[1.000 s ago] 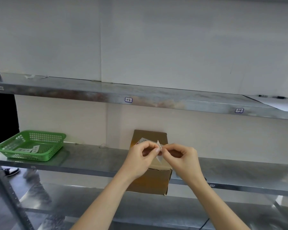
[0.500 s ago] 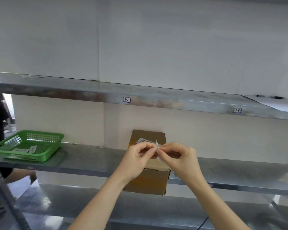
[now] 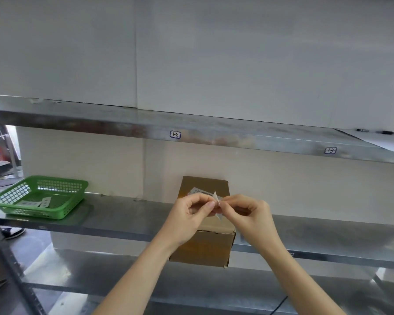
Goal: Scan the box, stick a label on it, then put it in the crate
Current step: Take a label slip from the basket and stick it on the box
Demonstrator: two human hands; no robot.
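A: While both hands meet in front of it, how does the box (image 3: 205, 223) look?

B: It is brown cardboard with a white printed sticker (image 3: 199, 192) on top. It sits on the middle metal shelf (image 3: 127, 214), its front hanging over the edge.

A: And around it, from the left?

B: A green basket (image 3: 40, 196) with paper slips stands well apart. Then the left hand (image 3: 189, 218), fingers pinched on a small white label (image 3: 216, 204). The right hand (image 3: 248, 213) pinches the same label and covers part of the box top
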